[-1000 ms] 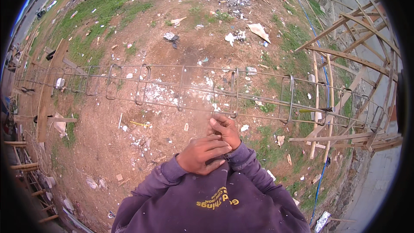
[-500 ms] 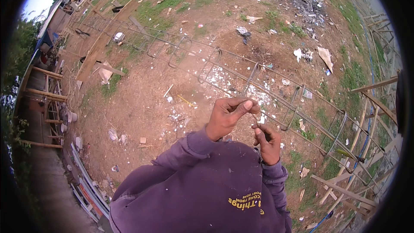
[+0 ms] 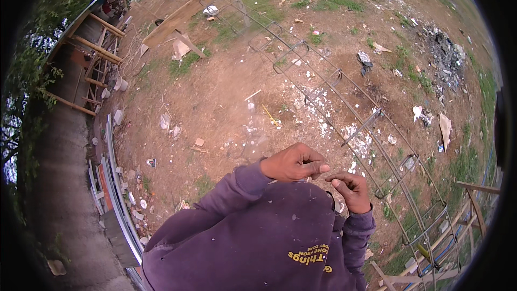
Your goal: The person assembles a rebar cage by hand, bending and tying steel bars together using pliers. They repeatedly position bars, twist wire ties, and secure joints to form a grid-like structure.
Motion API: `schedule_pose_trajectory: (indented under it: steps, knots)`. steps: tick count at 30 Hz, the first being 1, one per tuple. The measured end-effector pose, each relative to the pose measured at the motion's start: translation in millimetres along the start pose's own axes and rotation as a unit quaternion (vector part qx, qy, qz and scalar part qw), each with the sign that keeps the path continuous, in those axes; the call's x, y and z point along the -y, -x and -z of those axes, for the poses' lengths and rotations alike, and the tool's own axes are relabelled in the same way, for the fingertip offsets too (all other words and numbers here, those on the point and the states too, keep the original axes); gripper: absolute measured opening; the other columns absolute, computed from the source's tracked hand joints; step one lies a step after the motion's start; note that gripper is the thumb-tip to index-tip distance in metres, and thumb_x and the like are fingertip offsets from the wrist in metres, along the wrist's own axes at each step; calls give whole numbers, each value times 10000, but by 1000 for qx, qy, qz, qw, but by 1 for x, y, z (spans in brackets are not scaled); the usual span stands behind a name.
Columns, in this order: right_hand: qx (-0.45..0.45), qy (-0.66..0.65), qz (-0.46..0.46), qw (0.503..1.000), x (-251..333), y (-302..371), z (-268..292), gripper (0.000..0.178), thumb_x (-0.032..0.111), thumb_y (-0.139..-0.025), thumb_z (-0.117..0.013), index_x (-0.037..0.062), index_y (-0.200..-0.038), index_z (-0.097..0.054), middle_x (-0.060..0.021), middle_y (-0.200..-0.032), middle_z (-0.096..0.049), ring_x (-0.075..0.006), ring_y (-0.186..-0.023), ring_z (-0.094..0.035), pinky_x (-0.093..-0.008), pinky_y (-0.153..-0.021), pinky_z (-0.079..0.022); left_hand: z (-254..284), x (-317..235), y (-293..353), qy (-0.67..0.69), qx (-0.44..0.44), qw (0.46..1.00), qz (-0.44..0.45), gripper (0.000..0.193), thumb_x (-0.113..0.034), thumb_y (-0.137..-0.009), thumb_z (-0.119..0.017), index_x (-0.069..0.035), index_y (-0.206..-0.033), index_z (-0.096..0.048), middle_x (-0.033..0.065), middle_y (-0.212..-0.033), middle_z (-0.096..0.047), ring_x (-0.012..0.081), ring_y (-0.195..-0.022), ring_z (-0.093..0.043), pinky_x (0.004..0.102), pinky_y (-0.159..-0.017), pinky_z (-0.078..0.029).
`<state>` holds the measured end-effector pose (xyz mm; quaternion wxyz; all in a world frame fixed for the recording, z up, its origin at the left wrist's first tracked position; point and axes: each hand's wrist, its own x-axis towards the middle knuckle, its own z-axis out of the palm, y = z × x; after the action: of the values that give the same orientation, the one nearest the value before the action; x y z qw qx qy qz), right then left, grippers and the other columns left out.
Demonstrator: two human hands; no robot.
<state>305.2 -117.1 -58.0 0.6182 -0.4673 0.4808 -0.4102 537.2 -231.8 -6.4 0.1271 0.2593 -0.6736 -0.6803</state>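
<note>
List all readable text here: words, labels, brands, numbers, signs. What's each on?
Yellow lettering, larger and smaller lines: on the purple sweatshirt; partly legible, wording not copied here.
Rebar cage: no lettering visible.
Ground litter: any print too small or blurred to read.
No readable signs or numbers elsewhere.

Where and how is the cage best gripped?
Probably by the near long bar of the cage, between two hoops, coming from the person's side with the right hand, which is closest. The bar is thin and runs open between hoops, so fingers could likely wrap it; the hoops cross it and may crowd a grip set right on them.
</note>
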Motion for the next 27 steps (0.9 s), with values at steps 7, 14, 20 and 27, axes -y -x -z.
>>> schedule_pose_trajectory:
  steps: [7,14,20,27]
  knots:
    - [-235,202,38,950,6,51,5,167,117,-933,-673,-5,-1026,-739,-90,-738,-694,-137,-611,-608,-295,-573,-464,-36,15,-88,3,22,1000,5,445,-363,-1016,-600,5,-771,-650,43,-563,-531,96,-541,-480,305,-520,-395]
    - [-435,6,-61,898,11,151,61,190,64,-945,-597,-27,-1068,-709,15,-642,-543,-26,-574,-423,-252,-513,-359,-144,3,-199,122,216,968,-31,245,-182,-945,-694,4,-1102,-726,111,-939,-734,154,-903,-688,334,-795,-547]
    - [-544,-61,-23,836,25,209,94,247,57,-945,-551,-19,-1129,-696,-1,-710,-640,-21,-548,-463,-220,-516,-374,-252,2,-287,-250,113,928,-251,237,-240,-846,-789,-65,-1004,-759,94,-1009,-705,240,-934,-660,395,-834,-513]
    - [-577,-151,15,802,7,209,154,246,119,-998,-542,-30,-1109,-702,4,-708,-599,-44,-509,-518,-202,-466,-407,-317,6,-329,-440,-21,825,-355,412,-323,-796,-804,-87,-1112,-686,125,-1021,-685,310,-1070,-603,505,-1001,-354]
